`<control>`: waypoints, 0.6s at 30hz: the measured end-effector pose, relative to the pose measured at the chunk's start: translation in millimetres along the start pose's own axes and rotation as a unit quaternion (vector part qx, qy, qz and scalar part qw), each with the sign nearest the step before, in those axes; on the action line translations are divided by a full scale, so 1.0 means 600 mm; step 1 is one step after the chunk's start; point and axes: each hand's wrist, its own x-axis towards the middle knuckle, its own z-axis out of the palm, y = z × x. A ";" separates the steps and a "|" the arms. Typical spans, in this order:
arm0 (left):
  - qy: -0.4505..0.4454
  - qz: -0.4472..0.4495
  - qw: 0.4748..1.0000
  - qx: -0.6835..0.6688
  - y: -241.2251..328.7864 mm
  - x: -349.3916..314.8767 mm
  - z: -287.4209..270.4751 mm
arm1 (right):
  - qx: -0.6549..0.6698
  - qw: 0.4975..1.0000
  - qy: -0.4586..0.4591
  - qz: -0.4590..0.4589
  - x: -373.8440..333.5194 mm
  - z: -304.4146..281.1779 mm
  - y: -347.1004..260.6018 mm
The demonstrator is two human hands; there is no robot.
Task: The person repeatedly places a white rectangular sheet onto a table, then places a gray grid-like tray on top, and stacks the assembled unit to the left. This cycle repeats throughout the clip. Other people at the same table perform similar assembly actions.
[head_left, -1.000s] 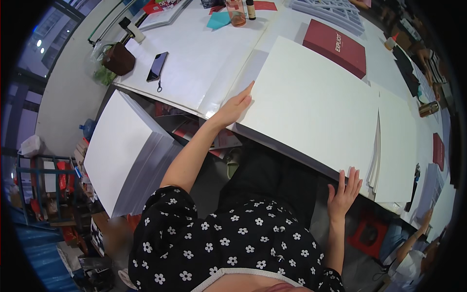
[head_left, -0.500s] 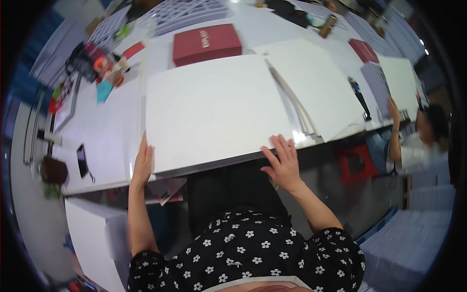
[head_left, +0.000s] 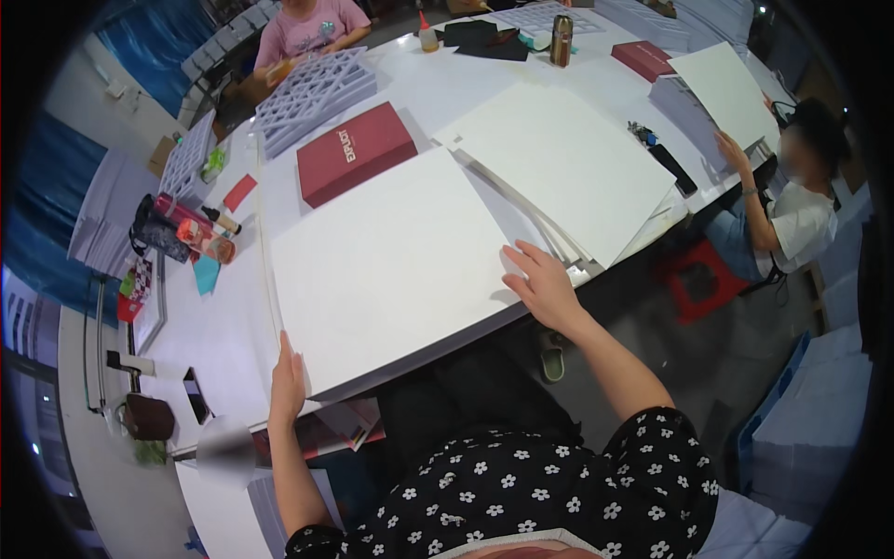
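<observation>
**Even pressure, square edges**

From my end of the feed: a large white stack (head_left: 391, 270) lies flat at the near edge of the white table (head_left: 233, 331). Left hand (head_left: 287, 377) flat along the stack's left side by the front corner, fingers close together, gripping nothing I can see. Right hand (head_left: 545, 289) at the front right corner, fingers loosely spread; whether the tips press or merely touch, I cannot tell.

Reads to me as steadying or squaring. To do it well, I'd want both palms bearing in evenly, low enough to catch every layer and not just the top. A hard push from one side could skew it. My worry is on the right: loose white sheets (head_left: 568, 168) lie fanned just beside, so I'd keep those fingers clear of them. Red box (head_left: 357, 154) sits near the far edge; no shoving that way.
</observation>
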 end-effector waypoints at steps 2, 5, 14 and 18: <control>-0.013 -0.020 0.999 0.046 0.009 -0.002 -0.009 | 0.020 0.999 -0.028 -0.004 0.036 0.009 0.010; -0.003 0.000 0.996 0.093 0.003 -0.004 -0.013 | -0.041 0.997 -0.047 -0.041 0.097 0.036 0.025; 0.003 0.031 0.980 0.198 -0.012 -0.001 -0.015 | -0.152 0.982 -0.108 0.011 0.286 0.097 0.009; 0.006 0.039 0.982 0.183 -0.010 0.010 -0.009 | -0.150 0.984 -0.095 0.024 0.346 0.119 0.046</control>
